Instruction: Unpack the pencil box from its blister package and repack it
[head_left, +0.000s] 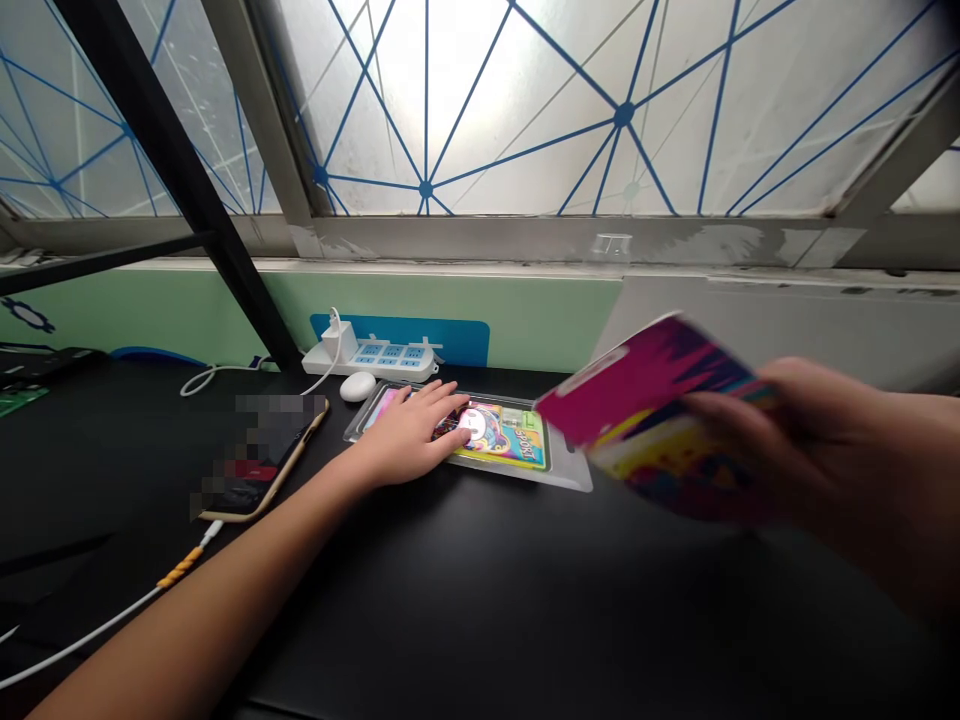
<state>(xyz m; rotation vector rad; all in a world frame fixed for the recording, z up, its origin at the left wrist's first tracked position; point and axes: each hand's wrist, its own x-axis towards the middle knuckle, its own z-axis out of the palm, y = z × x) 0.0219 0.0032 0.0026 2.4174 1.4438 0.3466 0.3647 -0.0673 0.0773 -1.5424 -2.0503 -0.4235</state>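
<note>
So this is a head-cam look down at a black desk, and both hands are busy. The left hand (409,435) is lying flat and relaxed, fingers spread, not clenched, pressing on a shiny cartoon-printed card (502,435) that sits inside a clear plastic blister tray (570,478). That tray is around 12 o'clock from the wrist, right in the middle of the desk edge.

Over at 3 o'clock, the right hand (817,440) is up off the desk, firmly gripping a flat magenta and yellow printed packet (645,410). It's pretty blurred, so I can't make out the print.

Around the tray: at 9 o'clock there's a gold-edged smartphone (259,460) with a pixelated screen, and a white cable (75,640) with a yellow-orange wrap (180,567) runs from it toward 7 o'clock. At 11 o'clock sits a small white oval gadget (358,386), can't tell what exactly. Behind it, at 12 o'clock, is a white power strip with blue sockets (394,358), a white charger (339,340) plugged in. Up top, a frosted window with blue criss-cross lines (427,100).
</note>
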